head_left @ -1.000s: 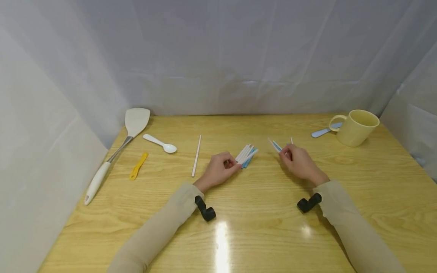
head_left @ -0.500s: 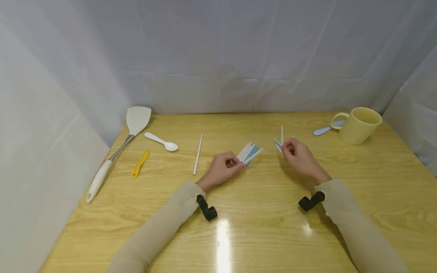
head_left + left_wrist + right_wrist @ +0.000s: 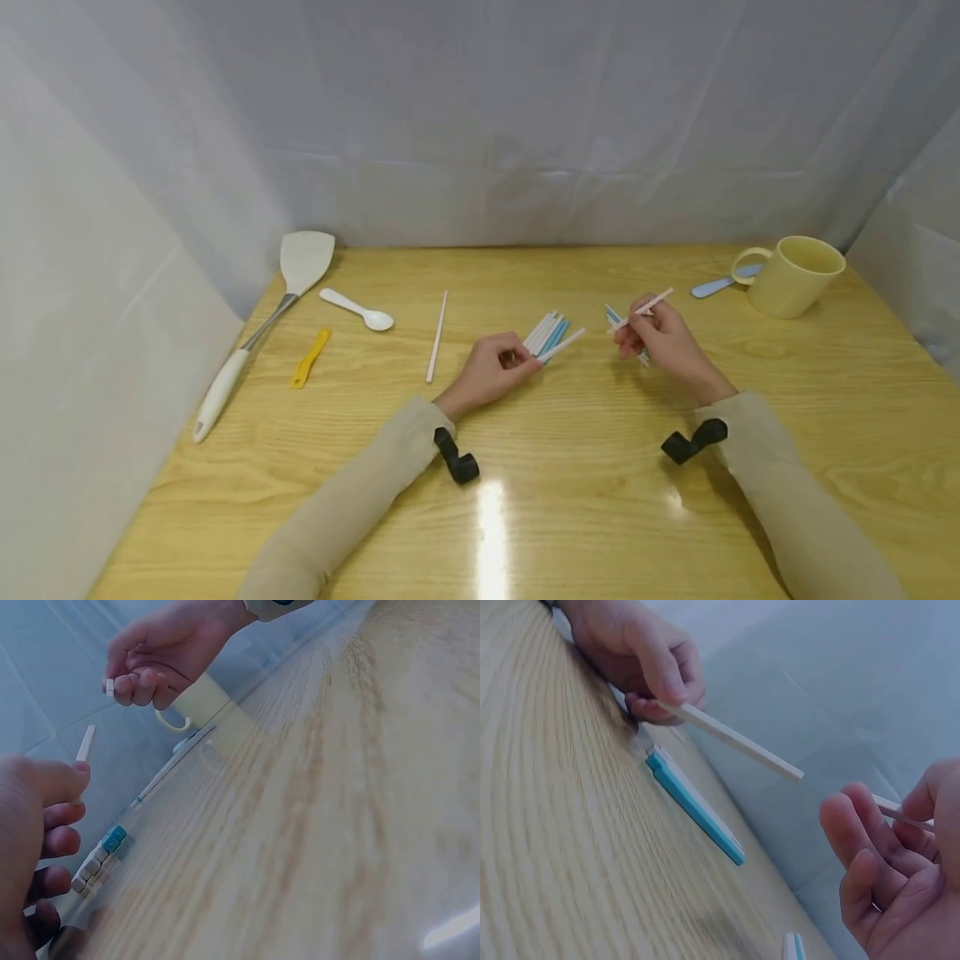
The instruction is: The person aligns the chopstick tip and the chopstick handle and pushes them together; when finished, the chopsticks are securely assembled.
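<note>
My left hand pinches a short white stick between thumb and forefinger, and the stick points up to the right. Beside its fingertips lies a row of white sticks and blue sticks on the table. In the right wrist view that left stick is raised above the row. My right hand pinches another white stick, tilted up to the right. Beneath that hand lies a smaller group of white and blue sticks, partly hidden by the fingers. A gap separates the two held sticks.
A pale thin stick lies left of my left hand. Further left are a white spoon, a yellow utensil and a white spatula. A yellow mug stands back right, near a light-blue utensil.
The stick in my right hand has swung from upright to a slant across the fingers, and that hand has turned slightly. My left hand keeps its stick with little movement.
</note>
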`<action>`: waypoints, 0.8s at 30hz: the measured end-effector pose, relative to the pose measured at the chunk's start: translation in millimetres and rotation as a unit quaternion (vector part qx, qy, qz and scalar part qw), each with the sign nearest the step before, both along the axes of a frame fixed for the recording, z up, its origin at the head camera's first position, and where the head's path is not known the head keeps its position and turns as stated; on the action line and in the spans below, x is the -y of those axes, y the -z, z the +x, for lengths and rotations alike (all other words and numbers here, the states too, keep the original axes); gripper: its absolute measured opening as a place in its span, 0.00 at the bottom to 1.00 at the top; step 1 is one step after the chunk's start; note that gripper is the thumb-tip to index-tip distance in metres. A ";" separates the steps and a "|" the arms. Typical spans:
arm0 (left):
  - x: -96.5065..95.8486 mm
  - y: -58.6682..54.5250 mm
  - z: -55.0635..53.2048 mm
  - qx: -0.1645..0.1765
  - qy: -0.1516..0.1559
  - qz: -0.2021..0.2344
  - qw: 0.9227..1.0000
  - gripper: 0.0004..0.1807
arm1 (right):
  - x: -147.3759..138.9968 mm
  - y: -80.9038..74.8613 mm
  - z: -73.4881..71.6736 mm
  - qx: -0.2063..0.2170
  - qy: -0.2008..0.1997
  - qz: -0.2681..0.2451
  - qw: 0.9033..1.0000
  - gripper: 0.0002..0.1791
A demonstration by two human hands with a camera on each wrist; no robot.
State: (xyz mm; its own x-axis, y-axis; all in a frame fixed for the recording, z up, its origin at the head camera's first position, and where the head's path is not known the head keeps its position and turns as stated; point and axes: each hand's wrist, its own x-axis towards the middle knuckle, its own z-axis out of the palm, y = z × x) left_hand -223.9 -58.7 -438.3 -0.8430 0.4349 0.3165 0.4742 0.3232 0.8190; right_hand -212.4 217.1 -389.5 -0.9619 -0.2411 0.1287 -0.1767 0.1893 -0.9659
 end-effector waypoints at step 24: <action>-0.4 0.9 0.0 -0.017 0.008 -0.029 0.999 0.06 | 1.0 10.4 -2.2 -0.006 -0.076 -0.066 0.995 0.08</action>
State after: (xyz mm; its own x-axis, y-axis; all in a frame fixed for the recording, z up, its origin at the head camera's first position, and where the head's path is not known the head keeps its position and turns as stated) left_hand -223.8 -58.3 -439.2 -0.8245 0.4675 0.3189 0.5076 0.3616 0.7821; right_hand -214.6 216.1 -399.9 -0.9138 -0.3645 0.1793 -0.2048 0.0320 -0.9783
